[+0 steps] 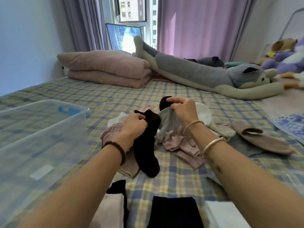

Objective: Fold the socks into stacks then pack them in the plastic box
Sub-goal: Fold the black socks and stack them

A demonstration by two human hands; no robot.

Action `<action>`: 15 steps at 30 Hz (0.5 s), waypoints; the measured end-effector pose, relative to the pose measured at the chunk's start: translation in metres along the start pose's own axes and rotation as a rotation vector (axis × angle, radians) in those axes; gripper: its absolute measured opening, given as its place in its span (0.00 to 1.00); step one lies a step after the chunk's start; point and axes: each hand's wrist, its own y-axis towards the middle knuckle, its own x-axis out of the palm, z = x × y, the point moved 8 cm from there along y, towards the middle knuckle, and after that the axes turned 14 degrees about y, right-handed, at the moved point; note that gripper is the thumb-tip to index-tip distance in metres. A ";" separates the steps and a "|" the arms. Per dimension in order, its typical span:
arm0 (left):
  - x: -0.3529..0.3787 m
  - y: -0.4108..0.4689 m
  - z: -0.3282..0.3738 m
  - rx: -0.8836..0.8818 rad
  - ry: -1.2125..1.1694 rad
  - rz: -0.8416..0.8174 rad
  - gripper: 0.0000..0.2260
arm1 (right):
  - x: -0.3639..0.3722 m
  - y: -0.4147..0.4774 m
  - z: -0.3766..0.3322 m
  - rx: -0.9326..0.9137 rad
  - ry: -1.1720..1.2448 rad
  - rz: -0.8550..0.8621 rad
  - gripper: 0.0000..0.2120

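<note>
Sorting socks on a plaid bed, a person holds two black ones above the loose pile at twelve o'clock. The left hand has its grip clamped on a long black sock dangling toward six; the right hand pinches a second black sock. A grey sock seems caught in that same grip and could get folded in by mistake. The clear plastic box sits at nine o'clock, folded stacks at six.
</note>
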 end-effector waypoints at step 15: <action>-0.007 -0.096 0.087 0.126 0.009 0.000 0.29 | -0.095 -0.080 -0.110 0.046 -0.227 -0.099 0.14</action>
